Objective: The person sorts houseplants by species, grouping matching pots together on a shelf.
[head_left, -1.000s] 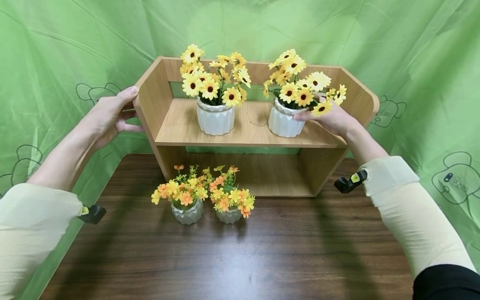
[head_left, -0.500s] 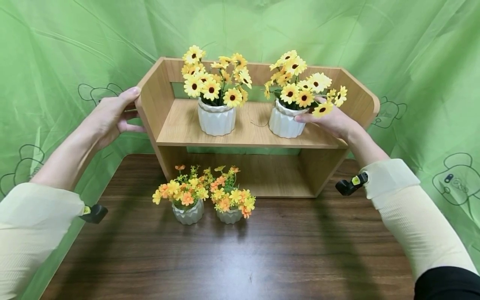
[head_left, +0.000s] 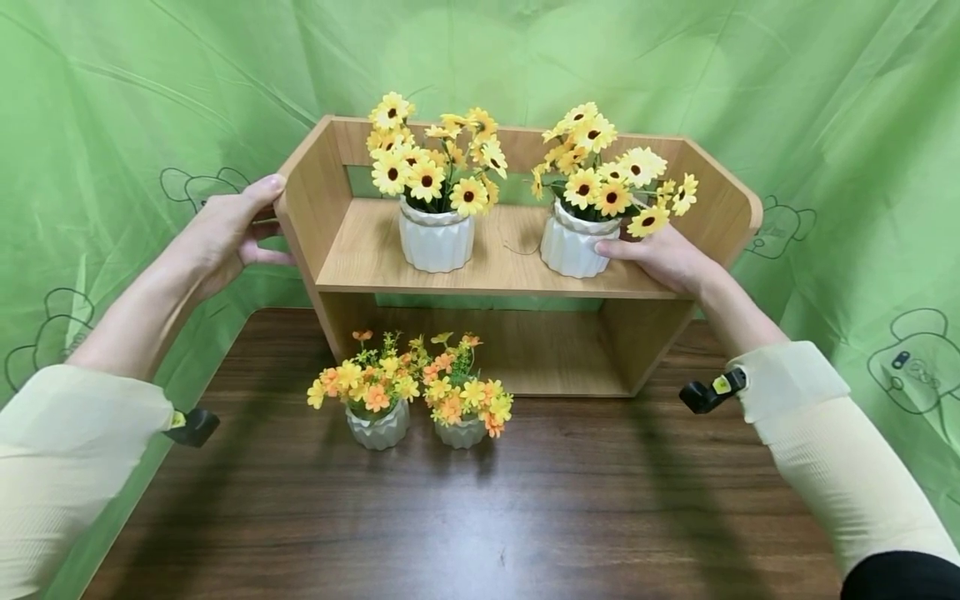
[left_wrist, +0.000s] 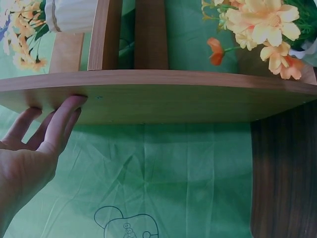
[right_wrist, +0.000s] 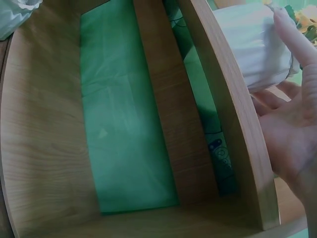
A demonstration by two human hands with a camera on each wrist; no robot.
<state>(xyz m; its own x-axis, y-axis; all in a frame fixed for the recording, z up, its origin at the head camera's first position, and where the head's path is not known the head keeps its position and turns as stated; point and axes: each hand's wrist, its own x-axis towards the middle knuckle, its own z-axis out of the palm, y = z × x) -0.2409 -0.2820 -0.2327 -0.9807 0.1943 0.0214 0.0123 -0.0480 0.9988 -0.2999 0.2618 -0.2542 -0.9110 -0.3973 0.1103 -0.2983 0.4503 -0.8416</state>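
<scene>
Two fluted pots [head_left: 566,248] on wood-grained shelf [head_left: 498,271]

Illegible lettering [left_wrist: 128,230] on green cloth [left_wrist: 198,173].

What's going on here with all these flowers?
A person's right hand grips a white pot of yellow flowers on the upper level of a wooden shelf unit, and their left hand touches its left side. A second pot of yellow flowers stands to the left on that level. A third pot and fourth pot, with orange-and-yellow flowers, stand on the table in front.
</scene>
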